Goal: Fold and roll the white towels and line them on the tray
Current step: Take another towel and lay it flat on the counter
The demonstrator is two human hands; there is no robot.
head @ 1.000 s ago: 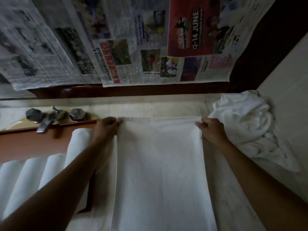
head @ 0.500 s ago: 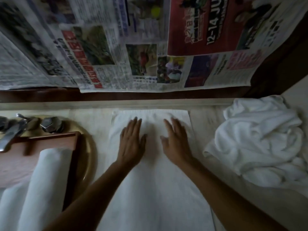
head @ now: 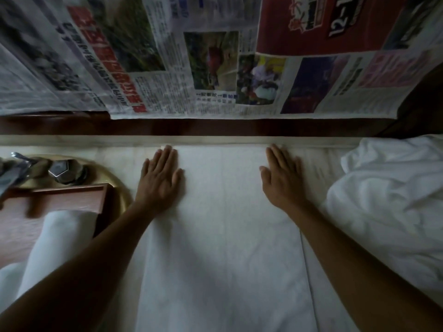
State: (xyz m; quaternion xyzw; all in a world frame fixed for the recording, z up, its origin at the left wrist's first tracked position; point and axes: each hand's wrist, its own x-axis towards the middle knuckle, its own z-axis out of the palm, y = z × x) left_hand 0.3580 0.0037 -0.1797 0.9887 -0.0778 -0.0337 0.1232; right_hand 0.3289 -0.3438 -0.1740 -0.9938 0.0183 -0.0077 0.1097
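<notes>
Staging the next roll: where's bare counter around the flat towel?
Two narrow strips of counter: one between the flat towel and the crumpled towel pile, one between the left hand and the sink rim. Crowded: the tray at left, holding rolled towels.

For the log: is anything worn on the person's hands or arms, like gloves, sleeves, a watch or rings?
Nothing worn shows. The left hand and right hand are bare: no gloves, rings or watch, and no sleeve appears anywhere up to the frame edge. In this dim light a thin ring could be missed.
</notes>
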